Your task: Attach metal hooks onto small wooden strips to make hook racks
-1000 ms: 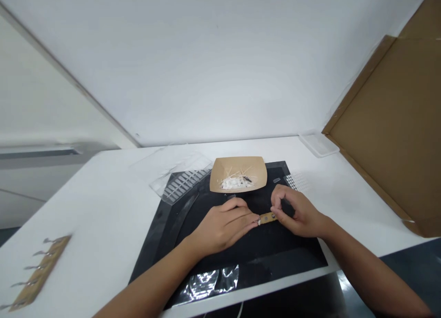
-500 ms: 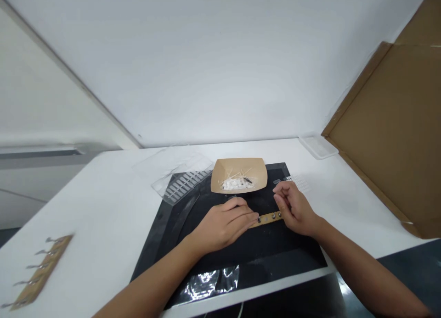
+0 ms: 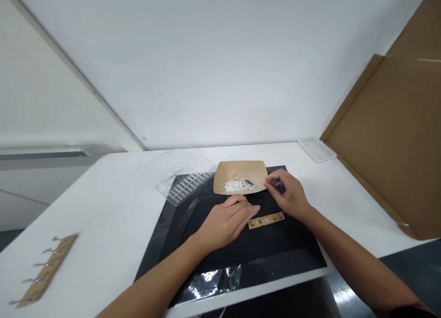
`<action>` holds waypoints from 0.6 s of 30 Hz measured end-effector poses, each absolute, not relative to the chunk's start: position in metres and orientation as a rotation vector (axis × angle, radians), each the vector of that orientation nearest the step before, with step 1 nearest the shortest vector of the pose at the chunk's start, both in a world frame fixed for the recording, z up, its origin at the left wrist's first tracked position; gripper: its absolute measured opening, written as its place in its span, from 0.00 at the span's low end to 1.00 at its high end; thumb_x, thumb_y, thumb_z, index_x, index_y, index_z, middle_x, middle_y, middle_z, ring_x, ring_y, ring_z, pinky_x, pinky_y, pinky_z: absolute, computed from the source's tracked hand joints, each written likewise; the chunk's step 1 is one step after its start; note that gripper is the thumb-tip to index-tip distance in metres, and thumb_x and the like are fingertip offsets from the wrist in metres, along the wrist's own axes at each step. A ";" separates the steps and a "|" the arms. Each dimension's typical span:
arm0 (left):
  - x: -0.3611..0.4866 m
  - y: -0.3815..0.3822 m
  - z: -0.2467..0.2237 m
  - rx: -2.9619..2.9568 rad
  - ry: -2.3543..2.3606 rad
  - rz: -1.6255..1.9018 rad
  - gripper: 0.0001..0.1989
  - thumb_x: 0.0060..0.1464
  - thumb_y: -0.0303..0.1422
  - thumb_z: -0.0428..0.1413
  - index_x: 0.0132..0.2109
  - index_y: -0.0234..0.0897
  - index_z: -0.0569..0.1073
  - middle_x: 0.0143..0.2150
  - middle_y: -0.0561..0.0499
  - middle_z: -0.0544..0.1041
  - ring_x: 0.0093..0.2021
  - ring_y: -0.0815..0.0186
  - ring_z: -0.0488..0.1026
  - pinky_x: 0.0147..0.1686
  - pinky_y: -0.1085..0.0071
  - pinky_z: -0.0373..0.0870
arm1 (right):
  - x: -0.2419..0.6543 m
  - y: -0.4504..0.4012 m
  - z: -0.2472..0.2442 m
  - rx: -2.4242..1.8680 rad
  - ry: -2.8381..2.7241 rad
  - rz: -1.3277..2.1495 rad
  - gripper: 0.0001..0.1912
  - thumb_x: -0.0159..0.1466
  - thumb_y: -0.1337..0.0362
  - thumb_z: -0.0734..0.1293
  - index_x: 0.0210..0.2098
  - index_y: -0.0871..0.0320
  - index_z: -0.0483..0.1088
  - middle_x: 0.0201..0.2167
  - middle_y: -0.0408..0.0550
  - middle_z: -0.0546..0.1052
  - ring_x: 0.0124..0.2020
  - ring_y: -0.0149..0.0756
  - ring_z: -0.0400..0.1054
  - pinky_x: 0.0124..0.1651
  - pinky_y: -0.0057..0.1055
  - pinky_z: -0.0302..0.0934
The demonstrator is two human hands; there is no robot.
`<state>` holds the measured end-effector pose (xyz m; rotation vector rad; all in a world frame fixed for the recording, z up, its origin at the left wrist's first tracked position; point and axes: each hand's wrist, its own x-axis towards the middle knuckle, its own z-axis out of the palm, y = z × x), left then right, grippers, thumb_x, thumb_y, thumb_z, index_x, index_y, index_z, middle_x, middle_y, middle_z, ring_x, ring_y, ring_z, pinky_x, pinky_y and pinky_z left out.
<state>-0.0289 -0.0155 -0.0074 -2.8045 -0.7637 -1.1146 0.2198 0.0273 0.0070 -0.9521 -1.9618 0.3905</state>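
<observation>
A short, tan, flat strip (image 3: 268,220) with small metal pegs (image 3: 274,217) along it is laid on the black rectangular mat (image 3: 272,244), apparently with the pegs turned up so they can be reached from both sides. At about nine o'clock from it, the left hand (image 3: 223,222) is held low and palm down, its fingers laid together just beside the strip's near end, perhaps to steady work there; whether something tiny is pinched cannot be told. At about one o'clock, the right hand (image 3: 291,195) is raised, thumb and forefinger brought close by the edge of the tan paper tray (image 3: 222,169); any hold cannot be made out. The tray, with white scraps and thin sticks (image 3: 239,184) gathered inside, is set at eleven o'clock, seemingly to be within easy reach. Well apart, towards eight o'clock, a longer brown strip bearing upright metal pieces (image 3: 48,271) is left on the white counter (image 3: 106,217), presumably to be kept clear of the hands.
</observation>
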 end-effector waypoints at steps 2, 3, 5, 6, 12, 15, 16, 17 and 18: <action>-0.028 -0.015 -0.009 -2.809 -0.812 -1.174 0.13 0.70 0.27 0.55 0.58 0.35 0.77 0.44 0.45 0.84 0.48 0.61 0.79 0.47 0.66 0.83 | 0.225 0.017 0.005 -0.877 -2.009 0.456 0.04 0.73 0.63 0.68 0.42 0.55 0.73 0.36 0.47 0.77 0.36 0.37 0.72 0.41 0.35 0.67; -0.028 -0.015 -0.009 -2.810 -0.829 -1.192 0.12 0.70 0.27 0.55 0.57 0.35 0.77 0.44 0.45 0.84 0.48 0.61 0.79 0.46 0.66 0.83 | 0.227 0.013 0.004 -0.835 -2.036 0.493 0.04 0.73 0.62 0.69 0.42 0.55 0.74 0.35 0.46 0.77 0.35 0.37 0.71 0.41 0.35 0.67; -0.027 -0.014 -0.010 -2.818 -0.851 -1.215 0.11 0.70 0.28 0.55 0.56 0.36 0.77 0.44 0.46 0.84 0.49 0.62 0.79 0.46 0.67 0.83 | 0.229 0.004 0.004 -0.771 -2.074 0.579 0.06 0.72 0.61 0.71 0.46 0.55 0.75 0.34 0.46 0.77 0.36 0.37 0.72 0.41 0.34 0.68; -0.027 -0.015 -0.010 -2.829 -0.855 -1.224 0.11 0.70 0.28 0.56 0.55 0.36 0.77 0.44 0.46 0.84 0.49 0.62 0.79 0.47 0.67 0.83 | 0.228 0.002 0.004 -0.748 -2.083 0.623 0.07 0.72 0.60 0.72 0.47 0.55 0.75 0.35 0.46 0.77 0.36 0.36 0.72 0.41 0.34 0.69; -0.024 -0.017 -0.009 -2.869 -0.823 -1.291 0.06 0.69 0.27 0.57 0.51 0.36 0.77 0.41 0.46 0.84 0.47 0.62 0.80 0.45 0.67 0.83 | 0.219 -0.006 0.004 -0.671 -2.099 0.779 0.09 0.70 0.58 0.75 0.46 0.54 0.78 0.36 0.45 0.80 0.37 0.35 0.75 0.44 0.34 0.71; -0.023 -0.017 -0.010 -2.888 -0.820 -1.307 0.06 0.69 0.26 0.56 0.50 0.36 0.76 0.40 0.46 0.83 0.46 0.62 0.81 0.44 0.67 0.83 | 0.216 -0.008 0.002 -0.701 -2.051 0.799 0.05 0.71 0.60 0.74 0.43 0.54 0.79 0.35 0.45 0.81 0.37 0.35 0.76 0.42 0.32 0.71; -0.022 -0.018 -0.011 -2.894 -0.821 -1.322 0.06 0.69 0.26 0.56 0.50 0.36 0.76 0.40 0.46 0.83 0.46 0.62 0.81 0.44 0.67 0.83 | 0.215 -0.008 0.001 -0.711 -2.040 0.803 0.04 0.71 0.61 0.74 0.42 0.54 0.79 0.35 0.45 0.82 0.37 0.35 0.77 0.42 0.32 0.71; -0.022 -0.018 -0.012 -2.899 -0.826 -1.340 0.06 0.69 0.26 0.57 0.51 0.36 0.76 0.40 0.46 0.83 0.46 0.62 0.81 0.44 0.67 0.83 | 0.215 -0.009 0.001 -0.717 -2.027 0.801 0.04 0.70 0.61 0.74 0.41 0.54 0.79 0.36 0.46 0.82 0.37 0.35 0.77 0.43 0.33 0.72; -0.021 -0.019 -0.013 -2.899 -0.832 -1.362 0.07 0.68 0.25 0.57 0.51 0.36 0.76 0.40 0.46 0.83 0.46 0.62 0.81 0.43 0.68 0.83 | 0.214 -0.009 0.001 -0.719 -2.016 0.796 0.04 0.70 0.61 0.74 0.41 0.54 0.78 0.37 0.46 0.83 0.38 0.36 0.78 0.44 0.33 0.72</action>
